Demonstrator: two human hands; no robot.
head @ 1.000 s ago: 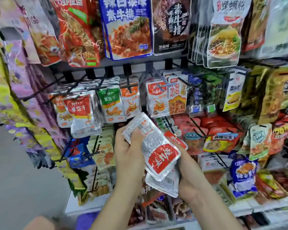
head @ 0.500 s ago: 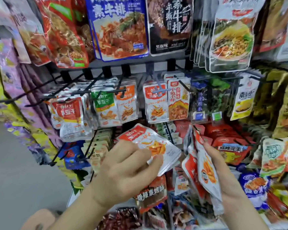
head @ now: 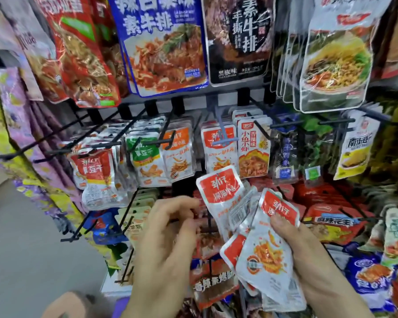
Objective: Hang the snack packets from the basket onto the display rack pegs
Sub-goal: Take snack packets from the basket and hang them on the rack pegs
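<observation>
Head view: both hands low centre, rack (head: pixel 194 103) behind them.
right hand (head: pixel 313 267): fingers clenched round a fan of packets (head: pixel 267 255), thumb pressed on the front one.
left hand (head: pixel 168 239): left of the fan, back to the camera. Its fingers (head: pixel 184 228) are loosely curled, tips just beside the left edge of the top packet (head: pixel 220 193). Blur hides any pinch, so I cannot tell if it has a grasp.
top packet: stands highest out of the fan, long axis near upright with a slight lean, red header up, foot tucked behind the other packets.
key relation: the top packet lies right of the left fingers and above the right thumb. The left hand is the nearer free hand to its header end.
peg (head: pixel 224 131): straight above and beyond the top packet, tip pointing out toward the camera.
hung stock (head: pixel 218 154): same red-header kind already on that peg, bottom edge just above the top packet's header.
step (judgement): singling one packet out of the fan for hanging.
next (judgement): left fingers take the header, lift it clear, line the hang hole up with the peg tip, push back.
risk (judgement): slick film; neighbours may slide out of the fan with it.
</observation>
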